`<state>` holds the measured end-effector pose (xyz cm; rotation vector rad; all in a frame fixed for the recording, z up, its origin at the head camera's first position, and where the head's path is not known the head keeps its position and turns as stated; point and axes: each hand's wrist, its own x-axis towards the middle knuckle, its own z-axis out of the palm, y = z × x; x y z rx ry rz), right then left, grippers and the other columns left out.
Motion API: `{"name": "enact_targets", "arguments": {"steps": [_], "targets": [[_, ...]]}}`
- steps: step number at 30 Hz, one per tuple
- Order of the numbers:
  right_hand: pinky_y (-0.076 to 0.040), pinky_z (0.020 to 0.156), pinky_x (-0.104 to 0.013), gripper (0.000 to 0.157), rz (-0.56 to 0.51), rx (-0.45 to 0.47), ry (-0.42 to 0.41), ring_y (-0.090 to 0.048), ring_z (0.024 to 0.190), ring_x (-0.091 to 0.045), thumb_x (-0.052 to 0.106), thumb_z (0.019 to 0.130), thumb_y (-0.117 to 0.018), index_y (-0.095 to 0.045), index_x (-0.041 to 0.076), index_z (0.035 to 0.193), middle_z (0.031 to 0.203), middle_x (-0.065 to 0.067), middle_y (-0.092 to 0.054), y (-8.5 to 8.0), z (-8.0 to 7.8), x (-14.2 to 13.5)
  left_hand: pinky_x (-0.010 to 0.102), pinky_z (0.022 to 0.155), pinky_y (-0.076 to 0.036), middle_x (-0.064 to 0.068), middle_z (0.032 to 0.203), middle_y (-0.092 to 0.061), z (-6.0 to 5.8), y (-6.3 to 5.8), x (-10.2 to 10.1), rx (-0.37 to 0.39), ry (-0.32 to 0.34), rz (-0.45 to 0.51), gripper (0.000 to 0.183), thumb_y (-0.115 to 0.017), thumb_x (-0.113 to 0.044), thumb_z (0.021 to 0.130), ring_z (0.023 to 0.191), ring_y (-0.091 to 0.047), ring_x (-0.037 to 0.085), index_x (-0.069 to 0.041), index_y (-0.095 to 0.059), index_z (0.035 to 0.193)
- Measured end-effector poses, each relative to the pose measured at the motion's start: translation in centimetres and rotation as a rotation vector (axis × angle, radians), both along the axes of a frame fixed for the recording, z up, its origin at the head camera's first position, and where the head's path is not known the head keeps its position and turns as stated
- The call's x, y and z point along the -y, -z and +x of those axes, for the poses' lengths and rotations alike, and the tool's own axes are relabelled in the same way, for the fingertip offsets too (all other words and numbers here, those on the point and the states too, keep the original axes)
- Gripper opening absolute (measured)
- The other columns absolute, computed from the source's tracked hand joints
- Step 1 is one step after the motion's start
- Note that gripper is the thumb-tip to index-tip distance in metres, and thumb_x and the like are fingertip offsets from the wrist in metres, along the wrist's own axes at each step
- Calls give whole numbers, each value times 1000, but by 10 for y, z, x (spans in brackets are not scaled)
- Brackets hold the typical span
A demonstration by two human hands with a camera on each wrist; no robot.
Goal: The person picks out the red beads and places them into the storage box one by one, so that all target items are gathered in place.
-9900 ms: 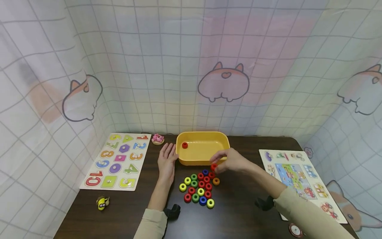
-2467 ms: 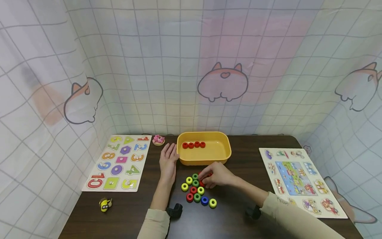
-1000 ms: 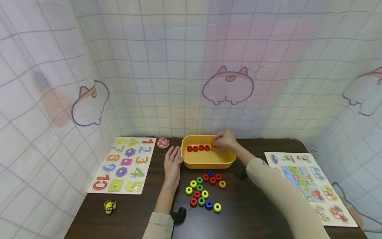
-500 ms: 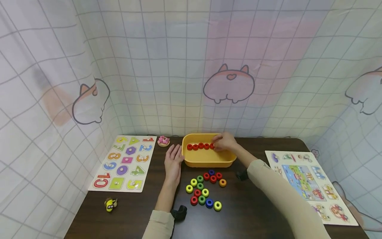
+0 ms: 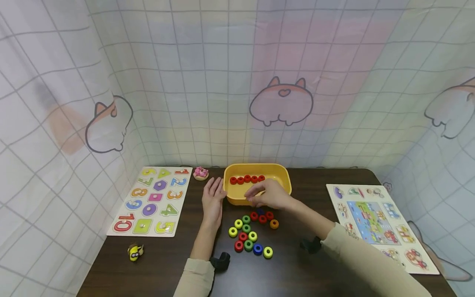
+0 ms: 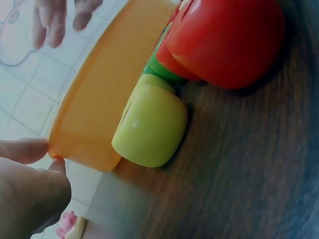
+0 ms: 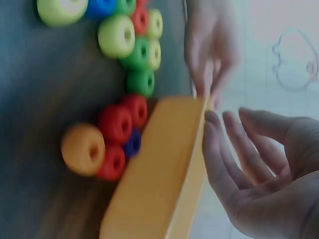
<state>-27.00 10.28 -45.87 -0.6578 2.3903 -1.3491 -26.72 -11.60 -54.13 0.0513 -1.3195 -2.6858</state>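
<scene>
The yellow plastic tray (image 5: 237, 198) stands at the back of the table, with a row of several red rings (image 5: 247, 178) along its far part. At its left front corner my left hand (image 5: 212, 202) holds the rim between thumb and fingers, as the left wrist view shows. My right hand (image 5: 272, 194) hovers over the tray's front edge with relaxed fingers and nothing between them. Just in front of the tray lie red rings (image 5: 262, 219), a dark blue ring and an orange ring (image 5: 274, 224). Green (image 5: 246, 228), yellow (image 5: 232, 232), red and blue rings (image 5: 257, 249) spread nearer me.
A number puzzle board (image 5: 148, 202) lies on the left, and a picture puzzle board (image 5: 375, 222) on the right. A pink toy (image 5: 201, 173) sits left of the tray, and a small yellow figure (image 5: 135, 252) lies near the left front. A patterned cloth hangs behind the table.
My right hand has set a red ring at the right end of the row in the tray, let go of it and drawn back toward the front edge. My left hand has stayed.
</scene>
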Motion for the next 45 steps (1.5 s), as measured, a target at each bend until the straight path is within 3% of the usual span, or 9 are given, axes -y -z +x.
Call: {"name": "enact_targets", "arguments": {"steps": [6,12,15,29,36,45], "targets": [[-60,68,-45,18,46,91,-168,-72,79,-29,7,86,-73,-75,7,104,97,-13,-74,18,28,14,48,115,-27,21,154,-31,-2,0,2,3,-4,4,68,-44,20,91,144,-31,30,-6,-24,150],[-57,60,-25,17,247,-40,-217,-69,71,-9,10,82,-77,-78,16,98,86,7,-74,39,38,25,49,116,-25,19,153,-33,-2,1,1,-2,-2,34,68,-44,22,90,144,-31,30,-6,-25,149],[-55,56,-23,18,283,-61,-225,-68,67,-9,9,81,-78,-78,17,97,84,8,-74,45,41,29,50,116,-25,19,152,-33,-1,2,0,-6,0,44,68,-44,22,90,144,-31,30,-6,-25,149],[-59,54,-39,23,138,131,-184,-71,61,-26,-4,79,-75,-76,8,99,84,-8,-75,52,41,33,51,115,-24,24,155,-27,-4,6,0,-23,-1,45,68,-43,22,90,144,-30,32,-4,-22,150],[-60,61,-43,23,46,220,-162,-72,71,-31,-1,83,-72,-74,4,106,91,-10,-75,31,24,27,47,115,-29,19,152,-35,-8,15,-1,-3,-45,19,65,-45,20,92,140,-38,26,-9,-28,148],[-59,69,-50,27,-26,218,-37,-72,77,-37,-1,85,-71,-70,-1,112,95,-13,-74,-11,-29,31,48,114,-30,18,152,-36,-12,21,-3,5,-60,1,66,-47,19,91,139,-41,24,-9,-29,148]]}}
